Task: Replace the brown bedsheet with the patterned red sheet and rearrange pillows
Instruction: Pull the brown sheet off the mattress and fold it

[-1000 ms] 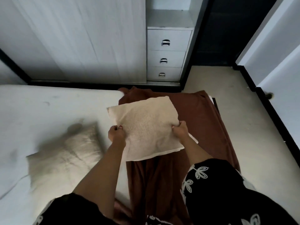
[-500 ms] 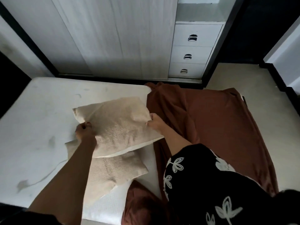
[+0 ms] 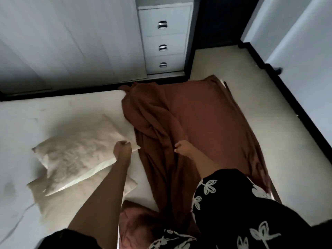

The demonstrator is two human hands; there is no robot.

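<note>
— Fingers of our left hand (image 3: pixel 123 147) are curling at the near right corner of the top pillow (image 3: pixel 79 153); we cannot tell whether they are gripping it.
— And our right hand (image 3: pixel 181 147)?
— Its fingers are hanging loosely bent just above the brown bedsheet (image 3: pixel 197 123), which is lying bunched along the bed's right side. The top pillow is lying on another pillow (image 3: pixel 59 200) on the bare mattress (image 3: pixel 36 114).

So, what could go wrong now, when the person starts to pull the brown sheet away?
1. The top pillow lies loosely across the lower pillow and may slide off.
2. The brown sheet is bunched beside both pillows on the mattress; pulling it could drag them along.
3. The sheet hangs over the bed's right edge toward the floor, so it could get underfoot.
</note>
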